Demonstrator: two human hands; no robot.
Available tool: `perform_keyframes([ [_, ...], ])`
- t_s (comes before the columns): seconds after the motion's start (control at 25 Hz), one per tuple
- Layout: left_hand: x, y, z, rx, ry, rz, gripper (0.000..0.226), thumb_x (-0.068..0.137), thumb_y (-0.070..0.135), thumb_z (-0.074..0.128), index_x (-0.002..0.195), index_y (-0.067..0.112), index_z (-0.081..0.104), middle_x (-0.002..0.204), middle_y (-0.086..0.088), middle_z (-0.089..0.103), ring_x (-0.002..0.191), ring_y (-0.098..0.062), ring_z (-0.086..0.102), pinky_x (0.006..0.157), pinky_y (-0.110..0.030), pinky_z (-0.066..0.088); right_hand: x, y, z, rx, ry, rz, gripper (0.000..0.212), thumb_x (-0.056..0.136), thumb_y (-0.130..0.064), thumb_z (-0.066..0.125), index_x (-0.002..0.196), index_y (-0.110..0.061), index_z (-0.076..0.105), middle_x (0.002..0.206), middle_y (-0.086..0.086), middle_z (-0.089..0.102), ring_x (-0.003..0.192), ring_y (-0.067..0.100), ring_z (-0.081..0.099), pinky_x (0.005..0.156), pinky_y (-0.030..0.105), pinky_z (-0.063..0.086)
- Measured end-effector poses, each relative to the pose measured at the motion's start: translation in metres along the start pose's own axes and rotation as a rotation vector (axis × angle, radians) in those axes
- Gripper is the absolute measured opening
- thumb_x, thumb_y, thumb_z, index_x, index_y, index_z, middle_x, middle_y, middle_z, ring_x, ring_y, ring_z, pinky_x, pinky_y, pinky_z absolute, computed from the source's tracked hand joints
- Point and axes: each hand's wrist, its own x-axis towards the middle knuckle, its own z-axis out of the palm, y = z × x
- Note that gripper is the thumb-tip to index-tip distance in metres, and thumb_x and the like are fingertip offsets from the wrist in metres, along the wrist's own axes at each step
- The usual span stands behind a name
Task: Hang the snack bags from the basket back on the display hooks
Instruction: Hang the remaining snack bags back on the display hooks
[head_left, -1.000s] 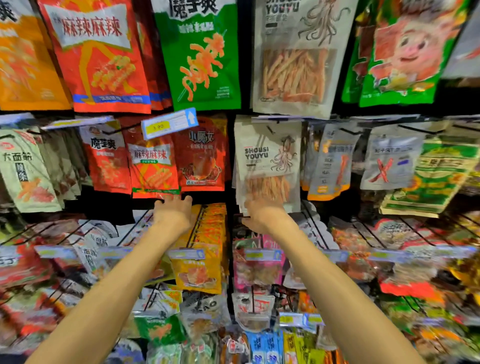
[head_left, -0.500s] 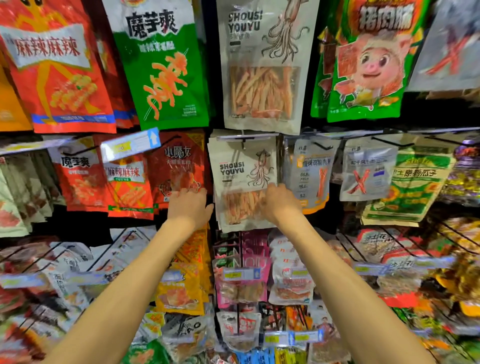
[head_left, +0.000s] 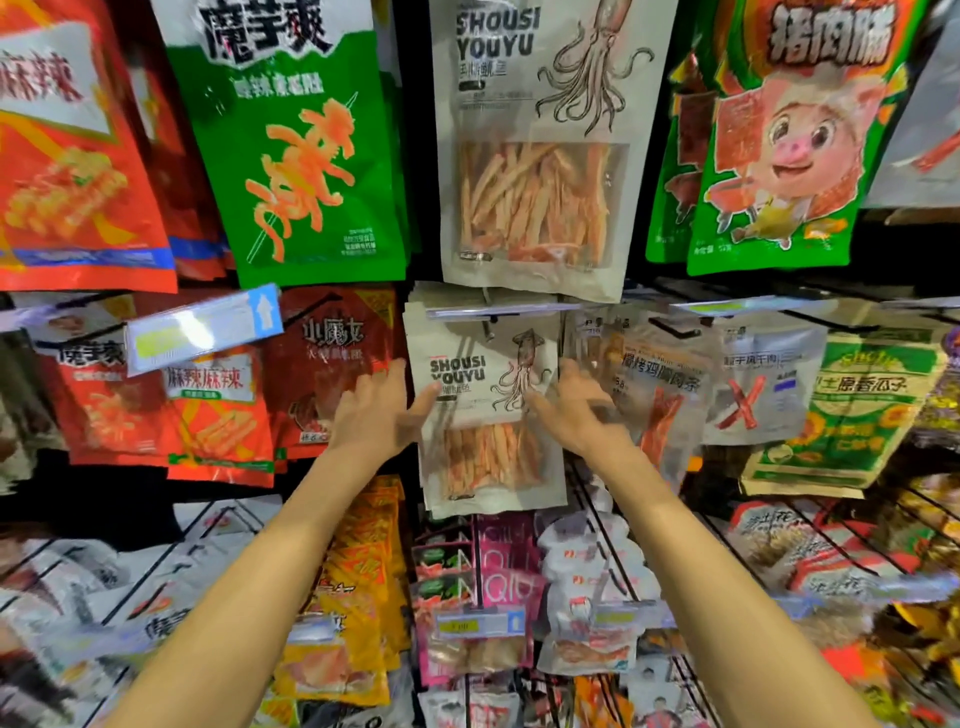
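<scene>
Both my hands frame the beige squid bag (head_left: 485, 410) on its hook: left hand (head_left: 376, 410) spread, thumb touching its left edge, right hand (head_left: 576, 410) splayed against its right side, gripping nothing. Glossy packets crowd the rack around it.

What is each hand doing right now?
Left hand: open, thumb touching the left edge of the beige squid-print snack bag.
Right hand: open, fingers spread on that bag's front.

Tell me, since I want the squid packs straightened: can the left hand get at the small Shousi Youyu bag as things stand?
Probably yes. The left hand is already at the small Shousi Youyu bag's left edge, thumb on its front, with nothing between them.
</scene>
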Motion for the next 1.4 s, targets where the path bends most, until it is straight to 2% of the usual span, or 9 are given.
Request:
perform_keyframes([
  [0.12, 0.016, 0.003, -0.001, -0.426, 0.002, -0.051, 0.077, 0.092, 0.071, 0.029, 0.145, 0.016, 0.034, 0.135, -0.015, 0.056, 0.123, -0.037, 0.051, 0.094, -0.044, 0.044, 0.015, -0.012, -0.002, 0.189, 0.041, -0.022, 0.065, 0.088, -0.057, 0.058, 0.122, -0.003, 0.049, 0.114, 0.009, 0.061, 0.106, 0.03, 0.061, 0.079, 0.034, 0.05],
  [0.28, 0.045, 0.014, 0.013, -0.769, -0.022, -0.093, 0.086, 0.089, 0.074, 0.026, 0.155, 0.019, 0.016, 0.157, -0.006, 0.032, 0.143, -0.029, 0.032, 0.116, -0.044, 0.027, 0.03, -0.019, 0.007, 0.403, 0.048, 0.084, 0.037, 0.096, -0.034, 0.054, 0.101, 0.002, 0.058, 0.104, 0.005, 0.047, 0.095, 0.026, 0.054, 0.066, 0.025, 0.028],
  [0.48, 0.061, 0.026, 0.021, -1.025, 0.092, -0.111, 0.049, 0.098, 0.05, 0.035, 0.139, 0.028, 0.048, 0.14, 0.006, 0.052, 0.13, -0.016, 0.045, 0.106, -0.033, 0.034, 0.045, -0.015, 0.029, 0.705, 0.004, 0.166, 0.038, 0.096, -0.028, 0.054, 0.124, -0.004, 0.053, 0.115, 0.009, 0.06, 0.108, 0.023, 0.055, 0.079, 0.02, 0.034],
  [0.6, 0.063, 0.023, 0.025, -1.071, 0.109, -0.086, 0.052, 0.096, 0.053, 0.039, 0.142, 0.029, 0.046, 0.142, 0.009, 0.051, 0.134, -0.013, 0.042, 0.113, -0.038, 0.032, 0.044, -0.015, 0.032, 0.76, 0.057, 0.124, 0.046, 0.096, -0.027, 0.057, 0.136, -0.01, 0.044, 0.108, -0.009, 0.055, 0.113, 0.018, 0.055, 0.08, 0.018, 0.035],
  [0.92, 0.008, 0.003, 0.085, -1.14, -0.031, -0.253, 0.117, 0.064, 0.094, 0.037, 0.154, 0.02, 0.024, 0.16, 0.002, 0.026, 0.146, -0.014, 0.023, 0.119, -0.032, 0.015, -0.008, 0.016, 0.078, 0.985, -0.027, 0.072, 0.056, 0.094, -0.028, 0.062, 0.145, -0.02, 0.039, 0.141, -0.006, 0.049, 0.131, 0.002, 0.045, 0.108, 0.02, 0.034],
  [1.12, -0.017, -0.001, 0.098, -1.284, -0.103, -0.212, 0.08, 0.087, 0.073, 0.043, 0.152, 0.03, 0.027, 0.153, 0.016, 0.031, 0.137, -0.002, 0.029, 0.11, -0.028, 0.02, -0.04, 0.018, 0.067, 0.809, -0.203, 0.33, 0.091, 0.081, -0.071, 0.055, 0.153, -0.025, 0.024, 0.156, 0.0, 0.031, 0.145, 0.021, 0.027, 0.116, 0.035, 0.02],
  [1.2, -0.015, -0.001, 0.095, -1.293, -0.102, -0.238, 0.084, 0.085, 0.076, 0.045, 0.153, 0.03, 0.027, 0.153, 0.015, 0.031, 0.138, -0.004, 0.029, 0.11, -0.029, 0.02, -0.04, 0.019, 0.065, 0.809, -0.276, 0.368, 0.087, 0.083, -0.074, 0.048, 0.151, -0.023, 0.032, 0.155, 0.001, 0.035, 0.144, 0.022, 0.031, 0.114, 0.035, 0.024],
  [1.32, -0.005, -0.004, 0.097, -1.274, -0.119, -0.321, 0.104, 0.068, 0.089, 0.049, 0.153, 0.033, 0.027, 0.158, 0.008, 0.029, 0.143, -0.014, 0.029, 0.118, -0.042, 0.022, -0.032, 0.012, 0.07, 0.807, -0.301, 0.348, 0.07, 0.084, -0.075, 0.042, 0.147, -0.047, 0.028, 0.162, -0.006, 0.014, 0.149, 0.023, 0.016, 0.114, 0.043, 0.02],
  [1.4, -0.006, -0.006, 0.095, -1.278, -0.134, -0.303, 0.099, 0.071, 0.086, 0.049, 0.152, 0.034, 0.029, 0.156, 0.011, 0.03, 0.142, -0.011, 0.03, 0.116, -0.037, 0.022, -0.031, 0.011, 0.075, 0.738, -0.262, 0.338, 0.081, 0.072, -0.086, 0.042, 0.145, -0.056, 0.023, 0.162, -0.009, 0.013, 0.148, 0.027, 0.019, 0.113, 0.047, 0.023],
])
